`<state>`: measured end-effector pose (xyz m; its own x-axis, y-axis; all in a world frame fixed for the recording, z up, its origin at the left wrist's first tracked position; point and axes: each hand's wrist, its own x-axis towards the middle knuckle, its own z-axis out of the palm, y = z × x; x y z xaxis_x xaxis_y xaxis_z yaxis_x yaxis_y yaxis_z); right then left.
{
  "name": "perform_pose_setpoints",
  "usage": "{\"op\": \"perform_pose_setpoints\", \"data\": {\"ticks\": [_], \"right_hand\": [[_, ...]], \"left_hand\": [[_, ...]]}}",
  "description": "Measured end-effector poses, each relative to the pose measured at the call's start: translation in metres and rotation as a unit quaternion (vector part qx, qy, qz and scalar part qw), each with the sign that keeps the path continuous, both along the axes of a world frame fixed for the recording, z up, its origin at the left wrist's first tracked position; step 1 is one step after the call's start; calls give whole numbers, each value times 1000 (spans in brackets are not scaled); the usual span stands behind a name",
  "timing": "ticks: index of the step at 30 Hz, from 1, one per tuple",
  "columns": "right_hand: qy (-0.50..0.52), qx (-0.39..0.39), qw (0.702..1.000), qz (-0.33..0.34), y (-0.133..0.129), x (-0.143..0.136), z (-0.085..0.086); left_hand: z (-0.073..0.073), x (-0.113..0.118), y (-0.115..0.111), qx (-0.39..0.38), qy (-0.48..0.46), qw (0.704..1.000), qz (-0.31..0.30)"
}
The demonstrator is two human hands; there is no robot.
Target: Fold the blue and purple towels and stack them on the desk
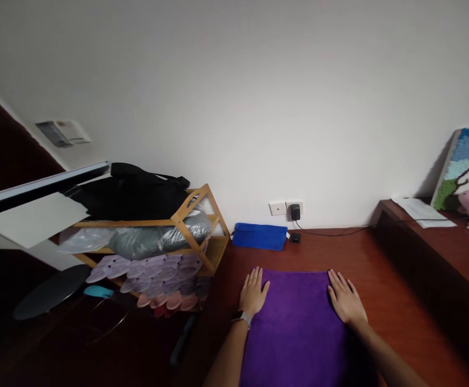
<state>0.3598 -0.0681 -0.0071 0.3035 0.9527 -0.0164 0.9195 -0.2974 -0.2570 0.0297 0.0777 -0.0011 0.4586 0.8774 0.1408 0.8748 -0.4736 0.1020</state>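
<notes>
A purple cloth [296, 328] lies spread flat on the reddish-brown wooden table [363, 258], its near end running out of view at the bottom. My left hand [253, 294] rests palm down on the cloth's far left corner, fingers stretched forward; a watch is on that wrist. On the far right corner lies my right hand [345, 298], also flat with its fingers a little spread. Behind the purple cloth, against the wall, a folded blue cloth [260, 236] sits apart from both hands.
A black charger [295, 212] is plugged into the wall, its cord trailing right. Left of the table stands a wooden rack [218, 250] with several slippers [170, 274] and a black bag [137, 193]. A raised ledge [423, 242] on the right holds paper, a picture and a pink toy.
</notes>
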Motion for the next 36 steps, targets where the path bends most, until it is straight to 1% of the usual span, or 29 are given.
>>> {"op": "perform_pose_setpoints", "data": {"ticks": [2,4,5,7,9,10,11,12,13,14,15,16,18,19,21,23,25,26,27,28,30,31,33,36], "right_hand": [[0,-5,1000,-2,0,0,2],[0,-8,1000,-5,0,-1,3],[1,-7,1000,-6,0,0,3],[5,-2,1000,-6,0,0,3],[9,3,1000,-1,0,2,2],[9,3,1000,5,0,2,1],[7,2,1000,10,0,3,0],[4,0,1000,13,0,4,-1],[0,-1,1000,14,0,4,-2],[-4,-3,1000,12,0,4,-3],[-8,-3,1000,8,0,4,-3],[-10,-3,1000,5,0,3,-3],[-12,-4,1000,2,0,2,-3],[-11,-5,1000,3,0,2,-2],[-8,-6,1000,2,0,1,0],[-4,-5,1000,1,-1,1,1],[-2,-2,1000,1,-1,1,1],[-2,-2,1000,1,-1,1,1],[-3,-2,1000,2,-1,1,0],[-6,-3,1000,3,-1,1,-1],[-16,-6,1000,3,-1,2,-4],[-21,-8,1000,3,-1,2,-5],[-29,-11,1000,4,-1,2,-7],[-39,-12,999,5,-1,2,-11]], "left_hand": [[8,6,0,9,-4,1000,18],[16,25,-7,30,-27,999,33],[19,40,-14,41,-42,998,23],[21,81,-33,46,-71,996,-40],[17,126,-57,23,-89,987,-131],[13,147,-69,9,-96,982,-160],[9,164,-78,-7,-100,980,-173],[5,176,-85,-20,-102,978,-180],[1,183,-89,-31,-101,978,-181],[-2,183,-89,-38,-98,979,-176],[-4,176,-86,-42,-92,981,-167],[-5,164,-80,-42,-84,984,-152],[-2,124,-62,-40,-60,992,-101],[0,99,-51,-38,-45,996,-67],[4,39,-32,-31,-12,999,5],[3,-22,-21,-17,12,997,68],[-4,-77,-21,8,23,997,76],[-10,-99,-25,29,19,996,82],[-16,-117,-31,49,13,995,90],[-21,-129,-39,68,5,993,95],[-29,-140,-54,99,-9,989,105],[-31,-140,-60,108,-12,988,109],[-29,-135,-68,111,-16,987,117],[-22,-128,-71,93,-21,987,128]]}}
